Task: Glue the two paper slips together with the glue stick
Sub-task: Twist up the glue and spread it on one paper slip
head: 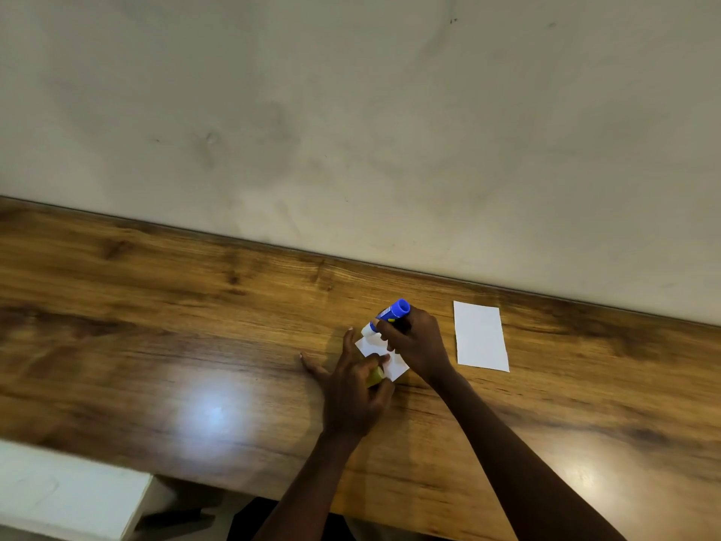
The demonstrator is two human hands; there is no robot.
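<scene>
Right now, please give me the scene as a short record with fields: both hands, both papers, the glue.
right hand: grips the blue glue stick, white tip down on the small slip
left hand: holds a yellow-green object, one finger on the small slip
second slip: flat on the table, right of the hands, untouched
stage: slips not yet joined

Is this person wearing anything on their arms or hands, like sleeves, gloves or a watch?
No. Both arms are bare to the picture's edge, with no sleeves showing. The left hand and right hand have no gloves, and neither wrist carries a watch or bracelet. Rings are too blurred to tell.
</scene>
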